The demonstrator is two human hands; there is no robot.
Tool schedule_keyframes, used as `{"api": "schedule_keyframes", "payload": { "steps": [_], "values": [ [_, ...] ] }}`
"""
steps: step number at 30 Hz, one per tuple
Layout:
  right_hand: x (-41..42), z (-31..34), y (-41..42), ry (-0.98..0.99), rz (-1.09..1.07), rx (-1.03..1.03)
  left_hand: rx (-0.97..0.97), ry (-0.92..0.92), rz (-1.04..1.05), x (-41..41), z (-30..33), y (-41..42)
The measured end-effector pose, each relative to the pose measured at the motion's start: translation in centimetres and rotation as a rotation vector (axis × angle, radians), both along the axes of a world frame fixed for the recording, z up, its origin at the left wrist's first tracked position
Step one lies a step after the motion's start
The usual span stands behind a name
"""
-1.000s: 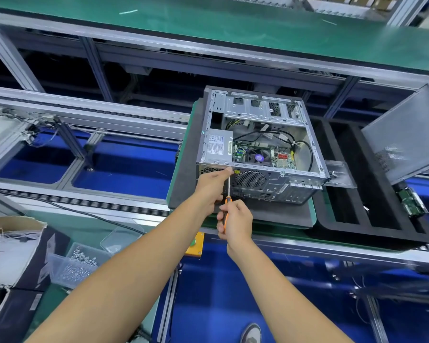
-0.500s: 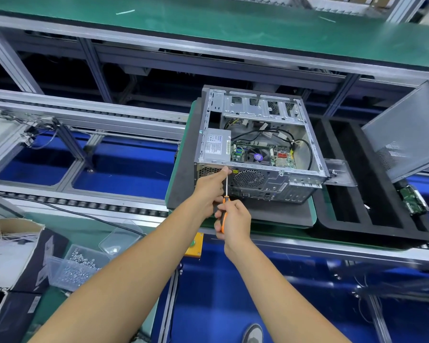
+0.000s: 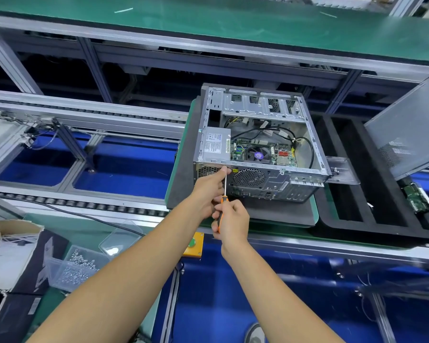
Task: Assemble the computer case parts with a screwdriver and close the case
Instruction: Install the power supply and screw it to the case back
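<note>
An open grey computer case [image 3: 258, 179] lies on its side on a dark foam pad [image 3: 278, 211], its rear panel facing me and its boards and cables showing. My right hand [image 3: 232, 220] grips the orange handle of a screwdriver [image 3: 225, 186] whose thin shaft points up at the top left of the rear panel. My left hand [image 3: 209, 188] pinches the shaft near its tip, against the panel by the power supply [image 3: 214, 147]. The tip is hidden by my fingers. The grey side panel [image 3: 406, 134] leans at the right.
A black foam tray [image 3: 372, 219] with long slots sits right of the case, a green circuit board [image 3: 417, 196] beside it. A clear box of screws [image 3: 74, 271] and cardboard boxes stand at lower left. An orange box with a green button [image 3: 192, 243] is mounted below the conveyor rail.
Both hands stay at the same spot on the rear panel with the screwdriver. Only the view has shifted slightly.
</note>
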State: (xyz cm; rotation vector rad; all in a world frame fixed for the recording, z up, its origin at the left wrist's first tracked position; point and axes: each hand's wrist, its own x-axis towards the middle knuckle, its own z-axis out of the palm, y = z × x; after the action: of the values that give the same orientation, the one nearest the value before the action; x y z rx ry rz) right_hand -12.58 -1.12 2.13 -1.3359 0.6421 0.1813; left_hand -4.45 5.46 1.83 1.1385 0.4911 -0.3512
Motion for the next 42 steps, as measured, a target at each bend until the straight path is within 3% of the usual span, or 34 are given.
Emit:
{"api": "schedule_keyframes", "payload": {
  "steps": [10, 21, 25, 37, 42],
  "values": [
    [0.1, -0.3, -0.2, 0.008, -0.011, 0.017, 0.149, -0.051, 0.031, 0.1, -0.3, -0.3],
    [0.0, -0.2, 0.1, 0.006, -0.085, 0.012, -0.006, -0.056, -0.103, 0.3, -1.4, 1.1],
    [0.1, -0.3, -0.1, 0.012, -0.078, 0.031, 0.047, -0.078, -0.162, 0.6, -1.4, 1.6],
    [0.5, 0.0, -0.7, 0.007, -0.072, -0.035, 0.169, -0.087, -0.059, 0.6, -0.6, 0.5],
    [0.7, 0.4, -0.8, 0.104, -0.085, 0.046, 0.275, -0.098, -0.106, 0.1, 0.0, 0.9]
  ]
}}
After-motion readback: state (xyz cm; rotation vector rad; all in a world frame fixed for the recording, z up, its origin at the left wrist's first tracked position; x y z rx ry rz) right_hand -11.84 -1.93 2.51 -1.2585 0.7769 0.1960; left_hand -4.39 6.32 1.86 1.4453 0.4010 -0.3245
